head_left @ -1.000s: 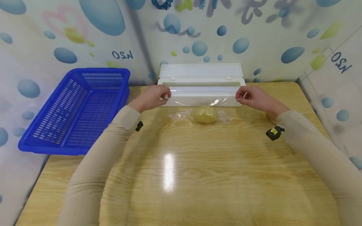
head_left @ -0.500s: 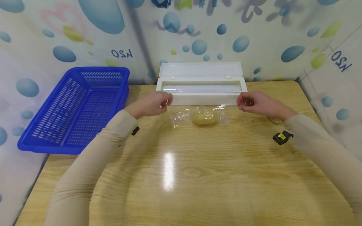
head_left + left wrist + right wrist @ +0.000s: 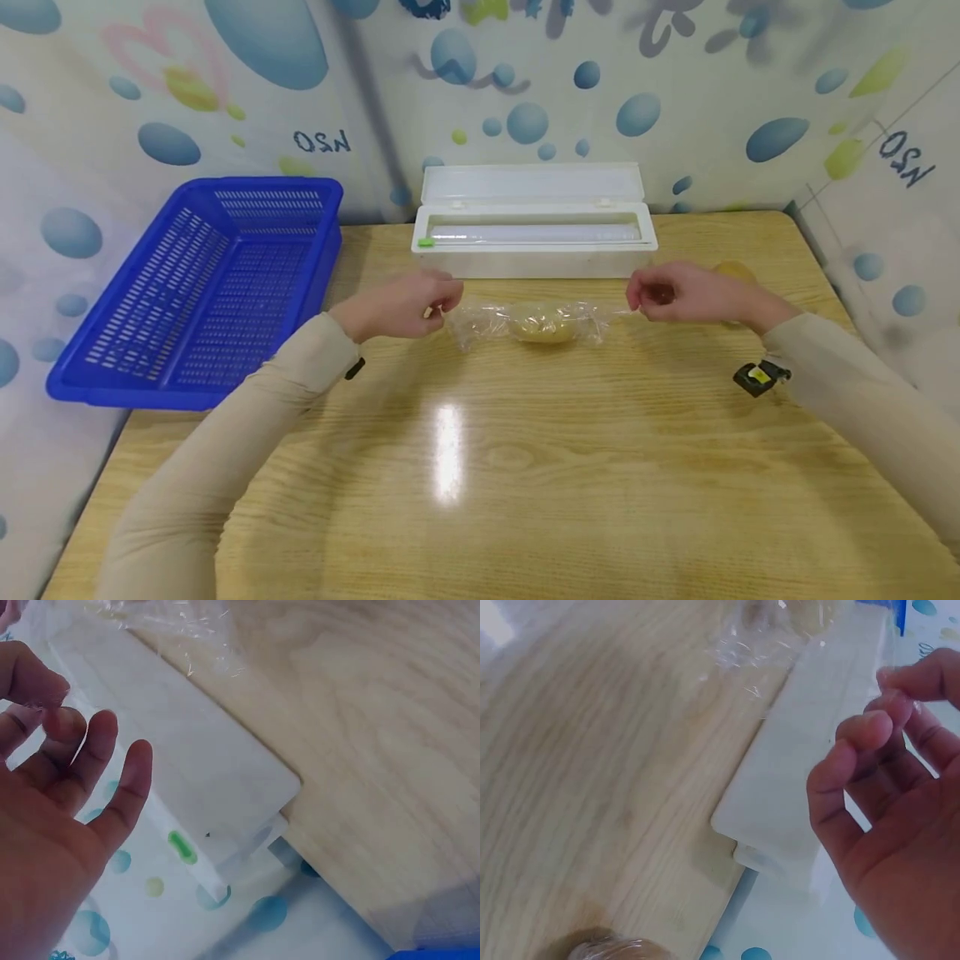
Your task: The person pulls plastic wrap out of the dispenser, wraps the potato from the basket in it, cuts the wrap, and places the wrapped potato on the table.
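Note:
In the head view a sheet of cling film (image 3: pixel 483 320) stretches between my two hands. Beneath it on the table lies a pale yellow oval potato (image 3: pixel 543 331), seen through the shiny film. My left hand (image 3: pixel 401 305) pinches the film's left end between thumb and forefinger; the left wrist view shows the other fingers (image 3: pixel 135 769) spread. The right hand (image 3: pixel 693 292) pinches the opposite end, its remaining fingers (image 3: pixel 831 776) bent. Just behind stands the white cling film box (image 3: pixel 536 265), lid (image 3: pixel 532 183) up, roll (image 3: pixel 536 232) inside, green cutter slide (image 3: pixel 426 242) at its left end.
A blue plastic basket (image 3: pixel 135 402) stands on the left of the wooden table (image 3: pixel 525 467). Partly behind my right wrist sits a second yellowish round thing (image 3: pixel 737 270), shiny with film in the right wrist view. A patterned wall (image 3: pixel 525 83) rises behind the box.
Both hands have come toward me from the box, drawing the film away from it and down over the potato. The film no longer reaches the box, and the green slide has come into view.

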A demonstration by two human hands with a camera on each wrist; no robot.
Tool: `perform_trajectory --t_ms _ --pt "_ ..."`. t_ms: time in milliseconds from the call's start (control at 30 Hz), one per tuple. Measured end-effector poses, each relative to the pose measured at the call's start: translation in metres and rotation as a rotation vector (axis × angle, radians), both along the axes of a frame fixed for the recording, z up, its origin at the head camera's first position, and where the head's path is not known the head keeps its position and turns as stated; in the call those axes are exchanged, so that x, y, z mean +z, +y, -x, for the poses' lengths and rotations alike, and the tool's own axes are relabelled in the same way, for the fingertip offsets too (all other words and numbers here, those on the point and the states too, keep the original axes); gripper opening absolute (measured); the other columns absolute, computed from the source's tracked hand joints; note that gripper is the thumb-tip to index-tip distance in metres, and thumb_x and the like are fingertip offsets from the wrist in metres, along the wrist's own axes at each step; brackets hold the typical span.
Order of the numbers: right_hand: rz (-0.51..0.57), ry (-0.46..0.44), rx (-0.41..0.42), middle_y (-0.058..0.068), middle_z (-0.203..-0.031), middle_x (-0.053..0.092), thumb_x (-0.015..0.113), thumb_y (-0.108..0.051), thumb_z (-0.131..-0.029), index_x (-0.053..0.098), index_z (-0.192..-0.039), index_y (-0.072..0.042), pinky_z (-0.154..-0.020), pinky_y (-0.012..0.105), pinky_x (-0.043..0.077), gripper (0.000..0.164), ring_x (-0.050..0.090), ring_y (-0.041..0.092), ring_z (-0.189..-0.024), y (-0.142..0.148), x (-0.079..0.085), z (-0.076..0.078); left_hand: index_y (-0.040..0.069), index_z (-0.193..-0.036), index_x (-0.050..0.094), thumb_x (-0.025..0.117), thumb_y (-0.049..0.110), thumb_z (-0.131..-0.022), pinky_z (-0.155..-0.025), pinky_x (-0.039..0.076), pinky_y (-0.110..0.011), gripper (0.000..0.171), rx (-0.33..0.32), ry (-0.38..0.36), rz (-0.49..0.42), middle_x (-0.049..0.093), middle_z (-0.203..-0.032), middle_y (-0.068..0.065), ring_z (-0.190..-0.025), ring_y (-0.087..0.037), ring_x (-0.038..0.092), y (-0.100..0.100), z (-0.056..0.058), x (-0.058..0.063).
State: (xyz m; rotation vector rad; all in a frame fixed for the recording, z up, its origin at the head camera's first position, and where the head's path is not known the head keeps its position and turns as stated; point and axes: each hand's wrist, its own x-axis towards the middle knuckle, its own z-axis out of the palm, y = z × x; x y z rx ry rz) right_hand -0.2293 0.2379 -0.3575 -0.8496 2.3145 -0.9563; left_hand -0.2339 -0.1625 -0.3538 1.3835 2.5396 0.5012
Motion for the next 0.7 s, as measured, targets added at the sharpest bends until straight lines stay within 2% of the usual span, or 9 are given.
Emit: perform_trajectory --t_ms 133,233,300,367,433,500,567,633,700 --pt "-0.03 0.004 0.076 0.001 -0.078 0.052 0.056 0.006 -0.087 0.059 -0.093 -0.008 -0.061 0.027 0.042 0.016 0.049 0.016 -0.07 -0.001 -0.005 -0.003 0.011 -0.07 0.044 0.054 -0.013 -0.069 -0.071 0.041 -0.035 0.026 -0.076 0.038 -0.006 0.056 -0.098 -0.011 -0.09 -0.025 0.052 0.0 -0.008 -0.009" --pt "-0.039 0.021 0.139 -0.002 -0.074 0.049 0.054 0.008 -0.084 0.059 -0.091 -0.01 -0.059 0.025 0.039 0.02 0.047 0.013 -0.067 -0.004 -0.007 -0.003 0.012 -0.068 0.043 0.051 -0.015 -0.071 -0.077 0.043 -0.037 0.029 -0.121 0.043 0.068 0.055 -0.126 -0.014 -0.117 -0.03 0.049 0.004 -0.012 -0.017" --pt "-0.047 0.025 0.174 -0.004 -0.072 0.047 0.053 0.009 -0.082 0.059 -0.09 -0.01 -0.058 0.025 0.038 0.021 0.045 0.011 -0.065 -0.006 -0.008 -0.003 0.011 -0.069 0.048 0.05 -0.015 -0.073 -0.082 0.045 -0.038 0.027 -0.142 0.05 0.144 0.05 -0.137 -0.013 -0.127 -0.031 0.044 0.007 -0.014 -0.021" --pt "-0.066 0.028 0.203 -0.005 -0.07 0.046 0.053 0.009 -0.081 0.058 -0.089 -0.011 -0.057 0.025 0.037 0.022 0.045 0.011 -0.064 -0.008 -0.009 -0.003 0.01 -0.077 0.058 0.052 -0.014 -0.074 -0.089 0.046 -0.041 0.025 -0.158 0.068 0.215 0.047 -0.141 -0.012 -0.13 -0.033 0.041 0.01 -0.017 -0.025" --pt "-0.118 0.047 0.228 -0.007 -0.07 0.046 0.054 0.008 -0.082 0.058 -0.09 -0.012 -0.058 0.024 0.038 0.022 0.045 0.009 -0.064 -0.01 -0.011 -0.005 0.009 -0.093 0.068 0.056 -0.013 -0.074 -0.097 0.042 -0.046 0.031 -0.172 0.098 0.269 0.046 -0.142 -0.012 -0.13 -0.035 0.041 0.013 -0.019 -0.027" --pt "-0.191 0.098 0.261 -0.008 -0.069 0.045 0.055 0.007 -0.083 0.058 -0.09 -0.014 -0.059 0.025 0.038 0.022 0.044 0.009 -0.064 -0.012 -0.012 -0.008 0.01 -0.111 0.069 0.059 -0.011 -0.075 -0.102 0.039 -0.048 0.043 -0.189 0.134 0.312 0.045 -0.143 -0.013 -0.13 -0.036 0.041 0.016 -0.022 -0.029" --pt "-0.268 0.188 0.31 -0.009 -0.069 0.044 0.057 0.006 -0.083 0.057 -0.089 -0.015 -0.058 0.026 0.038 0.022 0.042 0.008 -0.063 -0.016 -0.013 -0.014 0.011 -0.125 0.065 0.062 -0.009 -0.076 -0.104 0.036 -0.049 0.053 -0.212 0.174 0.352 0.044 -0.144 -0.014 -0.13 -0.037 0.041 0.018 -0.024 -0.029" --pt "-0.33 0.306 0.351 -0.01 -0.07 0.043 0.057 0.007 -0.082 0.055 -0.086 -0.018 -0.054 0.027 0.037 0.025 0.04 0.007 -0.061 -0.02 -0.014 -0.02 0.013 -0.127 0.064 0.063 -0.008 -0.077 -0.105 0.035 -0.049 0.055 -0.232 0.204 0.391 0.043 -0.145 -0.014 -0.131 -0.037 0.04 0.021 -0.027 -0.028" --pt "-0.369 0.436 0.382 -0.009 -0.069 0.042 0.057 0.009 -0.078 0.052 -0.082 -0.017 -0.049 0.028 0.034 0.027 0.035 0.009 -0.056 -0.025 -0.016 -0.026 0.014 -0.121 0.068 0.063 -0.006 -0.079 -0.105 0.035 -0.049 0.047 -0.246 0.243 0.432 0.042 -0.146 -0.013 -0.131 -0.038 0.04 0.024 -0.029 -0.028"
